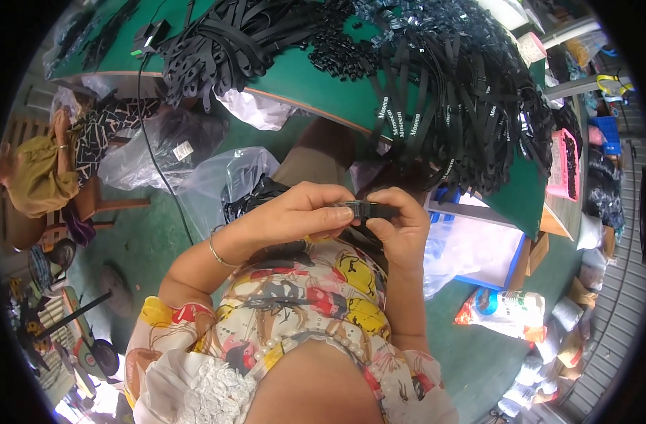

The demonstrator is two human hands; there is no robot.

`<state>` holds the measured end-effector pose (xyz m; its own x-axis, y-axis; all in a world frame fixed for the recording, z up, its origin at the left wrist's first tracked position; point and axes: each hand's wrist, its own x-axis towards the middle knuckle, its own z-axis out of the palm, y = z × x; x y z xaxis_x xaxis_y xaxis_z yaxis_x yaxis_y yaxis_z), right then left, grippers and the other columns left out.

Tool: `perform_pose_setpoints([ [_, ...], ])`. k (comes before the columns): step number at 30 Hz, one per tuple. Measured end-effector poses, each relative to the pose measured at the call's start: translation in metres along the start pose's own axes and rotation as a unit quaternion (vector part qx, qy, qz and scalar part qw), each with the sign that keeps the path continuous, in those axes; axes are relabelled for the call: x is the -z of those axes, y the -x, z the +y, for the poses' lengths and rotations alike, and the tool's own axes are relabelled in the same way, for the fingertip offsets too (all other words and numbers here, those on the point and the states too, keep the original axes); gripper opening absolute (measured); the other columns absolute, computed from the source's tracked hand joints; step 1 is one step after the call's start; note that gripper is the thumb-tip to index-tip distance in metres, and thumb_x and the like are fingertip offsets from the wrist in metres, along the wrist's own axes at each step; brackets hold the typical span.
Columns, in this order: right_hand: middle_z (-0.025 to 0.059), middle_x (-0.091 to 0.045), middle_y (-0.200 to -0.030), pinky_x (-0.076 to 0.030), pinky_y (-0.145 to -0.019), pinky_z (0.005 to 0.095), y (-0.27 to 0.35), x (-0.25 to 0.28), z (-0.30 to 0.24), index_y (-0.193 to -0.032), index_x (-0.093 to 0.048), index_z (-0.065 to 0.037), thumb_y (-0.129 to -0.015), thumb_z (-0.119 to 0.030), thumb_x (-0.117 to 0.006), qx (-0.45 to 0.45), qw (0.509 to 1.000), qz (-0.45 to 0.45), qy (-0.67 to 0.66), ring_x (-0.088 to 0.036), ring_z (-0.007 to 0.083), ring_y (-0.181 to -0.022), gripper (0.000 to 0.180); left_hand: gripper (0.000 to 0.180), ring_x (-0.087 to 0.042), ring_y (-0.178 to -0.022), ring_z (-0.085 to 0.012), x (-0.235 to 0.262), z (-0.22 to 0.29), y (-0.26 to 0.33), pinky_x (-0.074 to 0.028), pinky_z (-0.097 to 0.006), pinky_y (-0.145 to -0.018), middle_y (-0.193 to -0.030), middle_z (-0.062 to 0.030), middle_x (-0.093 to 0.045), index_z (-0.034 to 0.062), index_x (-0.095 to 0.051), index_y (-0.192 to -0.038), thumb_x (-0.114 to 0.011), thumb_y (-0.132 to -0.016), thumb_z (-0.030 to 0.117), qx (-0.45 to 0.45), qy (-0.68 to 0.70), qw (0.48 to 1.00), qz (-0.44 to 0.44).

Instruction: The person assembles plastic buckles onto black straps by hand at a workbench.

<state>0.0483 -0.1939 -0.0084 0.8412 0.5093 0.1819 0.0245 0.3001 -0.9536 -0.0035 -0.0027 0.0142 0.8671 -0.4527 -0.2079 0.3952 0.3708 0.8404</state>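
Note:
In front of my chest, both hands meet at a small black buckle (360,209), which looks like plastic. My left hand (312,210) is closed on its left side, thumb along the near face. From the other side, my right hand (402,220) pinches a short black strap end (385,210) that joins or touches the buckle. Fingers hide much of both pieces, so whether they are fastened together I cannot tell. Beyond my hands, a bundle of black straps with white print (443,120) hangs over the table's near edge.
A green table (301,88) carries a heap of looped black straps (231,42), small black buckles (344,56) and dark clear-wrapped pieces (422,21). A black cable (153,152) hangs at left, near a seated person (43,173). A pink basket (565,164) stands at right.

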Motion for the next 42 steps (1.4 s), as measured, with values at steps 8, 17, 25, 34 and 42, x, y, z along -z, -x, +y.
perform_pose_setpoints([
  [8,0.0059,-0.059,-0.076,-0.041,-0.057,0.0215,0.014,0.019,-0.041,-0.085,-0.061,0.002,-0.063,0.005,-0.067,-0.034,0.957,0.058,0.281,-0.053,0.0111,-0.066,0.023,0.024,-0.056,-0.070,-0.0155,0.024,0.019,0.009,-0.044,-0.028,-0.063,-0.077,-0.0068,-0.060,0.0002,-0.054,-0.098,-0.058,-0.082,0.018,-0.076,-0.363,0.928,0.015],
  [17,0.0143,-0.058,-0.094,-0.045,-0.075,0.0364,0.047,0.048,-0.007,-0.096,-0.059,-0.002,-0.073,-0.017,-0.064,-0.085,0.828,-0.148,0.533,-0.055,0.0326,-0.088,0.028,0.024,-0.059,-0.067,-0.0287,0.086,-0.048,0.033,-0.045,-0.037,-0.059,-0.075,-0.0113,-0.060,0.0070,-0.056,-0.096,-0.062,-0.076,0.018,0.049,-0.609,0.788,0.076],
  [25,0.0117,-0.058,-0.077,-0.044,-0.066,0.0353,-0.059,0.016,-0.029,-0.091,-0.058,-0.002,-0.076,-0.010,-0.061,0.071,0.862,-0.012,0.502,-0.057,0.0277,-0.074,0.016,0.027,-0.057,-0.081,-0.0327,0.089,-0.053,0.037,-0.045,-0.041,-0.070,-0.087,-0.0131,-0.057,0.0066,-0.055,-0.098,-0.062,-0.075,0.020,0.006,-0.688,0.712,0.144],
  [34,0.0171,-0.060,-0.088,-0.046,-0.071,0.0418,-0.174,0.027,0.014,-0.094,-0.059,-0.001,-0.071,-0.017,-0.067,0.069,0.737,0.041,0.671,-0.058,0.0349,-0.082,0.029,0.020,-0.057,-0.078,-0.0331,0.081,0.009,0.029,-0.045,-0.041,-0.068,-0.082,-0.0132,-0.057,0.0047,-0.055,-0.090,-0.061,-0.075,0.017,-0.072,-0.628,0.746,0.211],
  [42,0.0080,-0.056,-0.067,-0.044,-0.059,0.0307,-0.178,0.042,0.018,-0.088,-0.060,0.004,-0.070,-0.008,-0.066,0.047,0.852,0.084,0.514,-0.054,0.0191,-0.061,0.022,0.014,-0.059,-0.065,-0.0254,0.119,0.091,0.021,-0.046,-0.033,-0.057,-0.075,-0.0127,-0.058,0.0023,-0.058,-0.085,-0.063,-0.072,0.007,-0.263,-0.625,0.606,0.416],
])
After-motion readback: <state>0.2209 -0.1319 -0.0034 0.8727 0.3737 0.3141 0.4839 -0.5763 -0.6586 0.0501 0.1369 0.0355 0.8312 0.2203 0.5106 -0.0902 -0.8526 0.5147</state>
